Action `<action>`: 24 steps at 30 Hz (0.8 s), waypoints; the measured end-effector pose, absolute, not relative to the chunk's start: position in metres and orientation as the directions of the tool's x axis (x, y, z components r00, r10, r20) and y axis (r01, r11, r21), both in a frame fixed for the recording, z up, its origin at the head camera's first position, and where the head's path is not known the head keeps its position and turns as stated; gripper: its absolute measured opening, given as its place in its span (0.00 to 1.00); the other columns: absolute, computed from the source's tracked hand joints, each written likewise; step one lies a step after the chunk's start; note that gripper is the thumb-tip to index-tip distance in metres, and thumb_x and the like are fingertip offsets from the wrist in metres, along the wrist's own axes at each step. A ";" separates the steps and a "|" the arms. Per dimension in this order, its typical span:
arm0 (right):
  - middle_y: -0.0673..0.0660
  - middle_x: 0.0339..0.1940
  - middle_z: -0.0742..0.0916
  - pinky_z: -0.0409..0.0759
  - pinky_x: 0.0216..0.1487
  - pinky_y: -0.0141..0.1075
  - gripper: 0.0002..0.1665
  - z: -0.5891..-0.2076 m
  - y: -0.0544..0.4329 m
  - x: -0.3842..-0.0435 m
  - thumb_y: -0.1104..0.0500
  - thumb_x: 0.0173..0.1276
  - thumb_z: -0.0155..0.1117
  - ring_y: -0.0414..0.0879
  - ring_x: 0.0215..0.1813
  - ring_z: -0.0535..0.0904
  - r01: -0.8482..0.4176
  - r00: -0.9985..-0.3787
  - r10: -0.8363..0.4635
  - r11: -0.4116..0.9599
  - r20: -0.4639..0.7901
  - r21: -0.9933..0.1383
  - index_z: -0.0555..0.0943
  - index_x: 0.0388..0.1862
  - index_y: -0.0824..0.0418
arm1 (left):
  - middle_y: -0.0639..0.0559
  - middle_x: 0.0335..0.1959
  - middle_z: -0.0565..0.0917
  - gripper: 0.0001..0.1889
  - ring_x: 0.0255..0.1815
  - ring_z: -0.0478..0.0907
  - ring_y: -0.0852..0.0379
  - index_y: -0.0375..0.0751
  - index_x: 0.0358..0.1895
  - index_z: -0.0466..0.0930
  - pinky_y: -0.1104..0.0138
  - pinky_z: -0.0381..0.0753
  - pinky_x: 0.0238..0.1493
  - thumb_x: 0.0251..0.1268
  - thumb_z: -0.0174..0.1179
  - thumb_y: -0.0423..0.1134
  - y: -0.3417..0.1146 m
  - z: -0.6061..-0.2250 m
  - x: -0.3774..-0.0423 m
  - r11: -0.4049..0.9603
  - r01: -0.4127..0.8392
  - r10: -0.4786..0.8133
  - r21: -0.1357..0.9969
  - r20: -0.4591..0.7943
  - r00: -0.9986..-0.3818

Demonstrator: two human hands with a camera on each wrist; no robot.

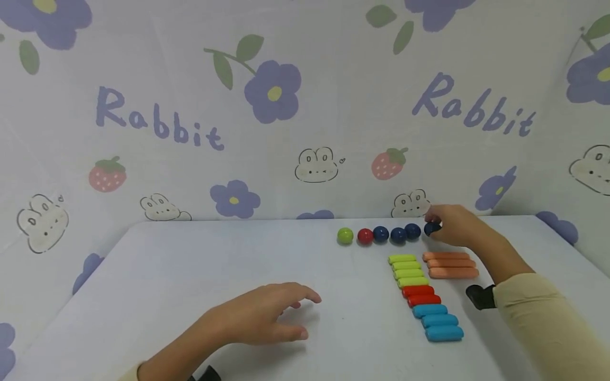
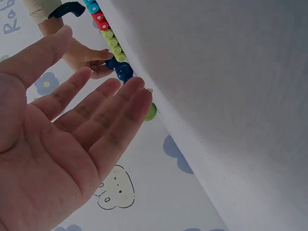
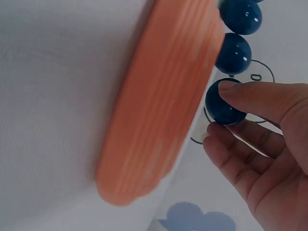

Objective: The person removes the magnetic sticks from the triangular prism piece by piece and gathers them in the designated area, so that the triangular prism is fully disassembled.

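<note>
At the table's back right, my right hand [image 1: 450, 225] pinches a dark blue ball [image 3: 226, 102] between thumb and fingers. That ball is at the right end of a row with other dark blue balls [image 1: 398, 235], a red ball [image 1: 365, 236] and a green ball [image 1: 345, 236]. My left hand [image 1: 267, 313] hovers over the middle front of the table, holding nothing. Its fingers are spread and relaxed, and its palm [image 2: 53, 168] shows in the left wrist view.
Orange sticks [image 1: 452, 272] lie side by side in front of the right hand. To their left runs a column of yellow-green sticks [image 1: 410, 273], red sticks [image 1: 424, 300] and blue sticks [image 1: 444, 333]. A printed cloth [image 1: 267, 159] hangs behind the white table [image 1: 214, 259].
</note>
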State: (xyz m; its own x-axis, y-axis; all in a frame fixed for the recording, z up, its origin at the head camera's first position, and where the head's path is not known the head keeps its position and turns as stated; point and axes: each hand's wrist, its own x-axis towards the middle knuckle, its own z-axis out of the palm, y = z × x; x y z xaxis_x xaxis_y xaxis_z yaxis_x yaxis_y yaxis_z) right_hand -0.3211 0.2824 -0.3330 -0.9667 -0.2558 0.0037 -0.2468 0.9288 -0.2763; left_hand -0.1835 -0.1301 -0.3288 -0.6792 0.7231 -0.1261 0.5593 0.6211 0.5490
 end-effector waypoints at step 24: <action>0.76 0.53 0.80 0.75 0.56 0.63 0.27 -0.334 0.287 -0.318 0.68 0.60 0.72 0.71 0.54 0.76 -0.226 -0.973 -0.228 0.931 0.025 -0.285 0.76 0.58 0.74 | 0.61 0.63 0.77 0.27 0.57 0.76 0.63 0.54 0.67 0.73 0.60 0.73 0.63 0.66 0.67 0.49 -0.131 -0.327 -0.185 0.660 0.552 0.703 0.510 -0.158 -0.694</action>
